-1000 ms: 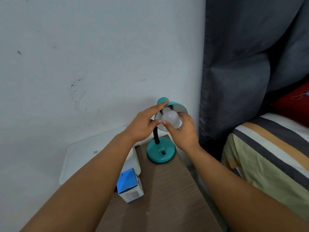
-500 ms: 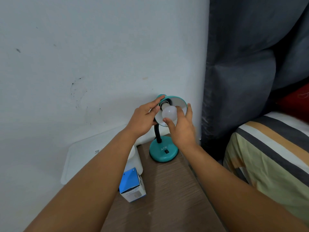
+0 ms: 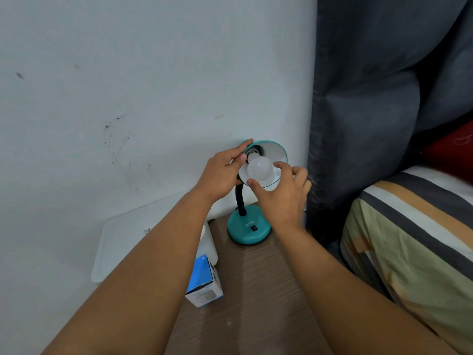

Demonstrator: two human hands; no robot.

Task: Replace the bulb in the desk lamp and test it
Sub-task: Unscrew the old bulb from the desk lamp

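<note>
A teal desk lamp stands at the back of a brown wooden side table (image 3: 256,290), its round base (image 3: 249,225) bearing a black switch. The lamp's shade (image 3: 273,151) tilts toward me on a black gooseneck. A white frosted bulb (image 3: 259,169) sits in the socket inside the shade. My left hand (image 3: 221,174) grips the shade's left rim and top. My right hand (image 3: 282,194) holds the bulb, thumb under it and index finger on its right side. A blue and white bulb box (image 3: 204,283) lies on the table's left edge.
A white wall rises behind the lamp. A white flat lid or tray (image 3: 122,242) leans low at the left, with a white object (image 3: 210,244) beside the table. A dark grey curtain (image 3: 363,111) hangs right of the lamp. A striped bed (image 3: 414,231) fills the right side.
The right hand's fingers have shifted around the bulb, the thumb now under it. The left hand stays on the shade. The view has tilted slightly.
</note>
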